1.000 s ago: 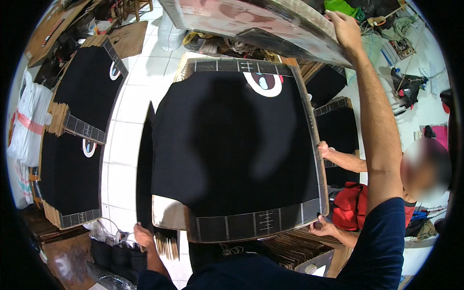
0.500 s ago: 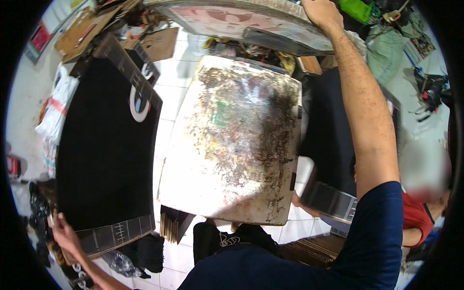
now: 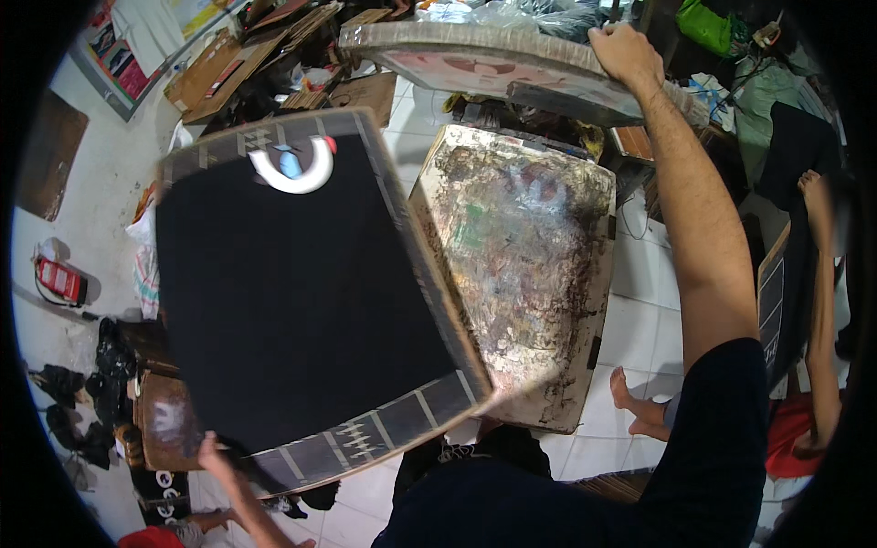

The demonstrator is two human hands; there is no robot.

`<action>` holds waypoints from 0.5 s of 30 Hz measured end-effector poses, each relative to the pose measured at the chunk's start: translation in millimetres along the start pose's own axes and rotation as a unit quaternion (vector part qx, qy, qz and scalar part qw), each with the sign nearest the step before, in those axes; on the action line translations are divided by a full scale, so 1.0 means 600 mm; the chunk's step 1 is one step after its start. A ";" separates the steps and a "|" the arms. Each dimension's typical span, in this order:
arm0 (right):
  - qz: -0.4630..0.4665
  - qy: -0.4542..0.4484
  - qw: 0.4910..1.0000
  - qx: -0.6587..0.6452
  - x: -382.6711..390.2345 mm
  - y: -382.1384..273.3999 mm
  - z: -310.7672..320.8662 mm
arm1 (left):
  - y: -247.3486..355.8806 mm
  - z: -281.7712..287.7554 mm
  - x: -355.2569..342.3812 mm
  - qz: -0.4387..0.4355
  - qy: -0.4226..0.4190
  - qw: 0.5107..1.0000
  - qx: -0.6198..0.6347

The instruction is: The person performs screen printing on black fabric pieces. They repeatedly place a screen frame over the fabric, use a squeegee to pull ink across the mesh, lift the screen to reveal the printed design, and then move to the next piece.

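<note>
My left hand [image 3: 224,470] is closed on the near left corner of a flat board [image 3: 429,411]. Black cloth [image 3: 301,301] covers the board, with dark taped bands at its near and far ends. Near the far end the cloth carries a white curved print with light blue and red parts. The board hangs tilted over the left part of a paint-stained tabletop [image 3: 525,265]. My right hand [image 3: 628,57] grips the top edge of a raised screen printing frame [image 3: 484,59], whose underside has a reddish pattern. My left fingertips are partly hidden.
A co-worker's hand [image 3: 815,196] at the right holds black cloth beside another board [image 3: 772,283]. A bare foot [image 3: 626,397] shows on the tiled floor. At the left are a fire extinguisher [image 3: 61,279] and black bags [image 3: 114,361]. Another person's red clothing [image 3: 151,537] appears lower left.
The cloth-covered board has swung rightward and up from the left side, now overlapping the stained tabletop. My right hand still holds the frame raised. The right-hand co-worker's arm is now lifted with black cloth.
</note>
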State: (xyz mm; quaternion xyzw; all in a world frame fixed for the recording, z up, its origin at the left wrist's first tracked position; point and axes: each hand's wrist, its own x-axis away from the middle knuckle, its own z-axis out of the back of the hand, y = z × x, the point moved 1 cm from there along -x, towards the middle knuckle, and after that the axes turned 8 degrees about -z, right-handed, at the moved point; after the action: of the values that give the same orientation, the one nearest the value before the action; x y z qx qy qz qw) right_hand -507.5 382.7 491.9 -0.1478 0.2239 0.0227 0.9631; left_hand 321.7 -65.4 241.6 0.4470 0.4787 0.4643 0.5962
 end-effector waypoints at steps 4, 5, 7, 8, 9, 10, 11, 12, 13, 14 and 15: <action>-0.031 -0.021 0.999 -0.002 0.045 -0.006 0.006 | -0.178 -0.156 0.047 0.011 -0.059 0.997 -0.057; -0.031 -0.029 0.999 0.007 0.054 -0.007 0.006 | -0.208 -0.196 0.049 0.025 -0.079 0.993 -0.089; -0.043 -0.020 0.999 0.003 0.067 -0.009 0.003 | -0.251 -0.271 0.055 0.039 -0.153 0.981 -0.109; -0.050 -0.024 0.998 0.001 0.074 -0.006 -0.001 | -0.263 -0.299 0.056 0.079 -0.202 0.971 -0.102; -0.048 -0.027 0.998 0.012 0.077 -0.005 -0.004 | -0.269 -0.327 0.058 0.061 -0.238 0.965 -0.091; -0.049 -0.022 0.999 0.011 0.080 -0.002 -0.007 | -0.274 -0.360 0.059 0.069 -0.273 0.956 -0.077; -0.049 -0.021 0.999 0.011 0.081 0.001 -0.011 | -0.279 -0.394 0.058 0.088 -0.303 0.943 -0.107; -0.052 -0.023 0.998 0.015 0.082 0.002 -0.014 | -0.281 -0.428 0.061 0.077 -0.317 0.935 -0.139; -0.049 -0.013 0.999 0.013 0.082 0.003 -0.016 | -0.279 -0.455 0.065 0.045 -0.345 0.928 -0.135; -0.051 -0.011 0.999 0.013 0.082 0.004 -0.017 | -0.275 -0.479 0.072 0.019 -0.369 0.917 -0.152; -0.053 -0.010 0.998 0.013 0.080 0.004 -0.018 | -0.271 -0.498 0.076 0.030 -0.393 0.905 -0.160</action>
State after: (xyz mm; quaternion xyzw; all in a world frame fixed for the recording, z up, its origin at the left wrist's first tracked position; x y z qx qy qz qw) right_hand -469.1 380.8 460.8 -0.1468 0.2066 -0.0294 0.9669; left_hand 52.3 -22.0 33.1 0.5060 0.1112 0.3395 0.7851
